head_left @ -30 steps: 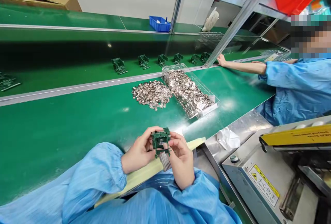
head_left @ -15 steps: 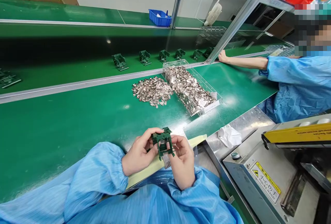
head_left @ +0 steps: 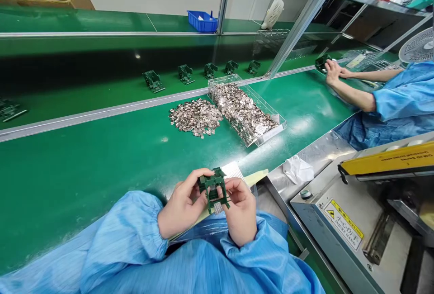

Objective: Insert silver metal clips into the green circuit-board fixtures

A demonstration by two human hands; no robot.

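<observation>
The left hand point(head_left: 182, 208) and right hand point(head_left: 242, 213) both grip a green circuit-board assembly point(head_left: 214, 180) by the near edge of the tabletop point(head_left: 101, 163), probably light, stiff but fragile, best held by its outer boards.

The left hand point(head_left: 182, 207) and right hand point(head_left: 241, 210) held a green frame-like part point(head_left: 214, 181) between them near the edge of the green desk point(head_left: 95, 163), where a loose pile of small metal pieces point(head_left: 196, 117) lay just beside a filled clear tray point(head_left: 270, 135).
</observation>
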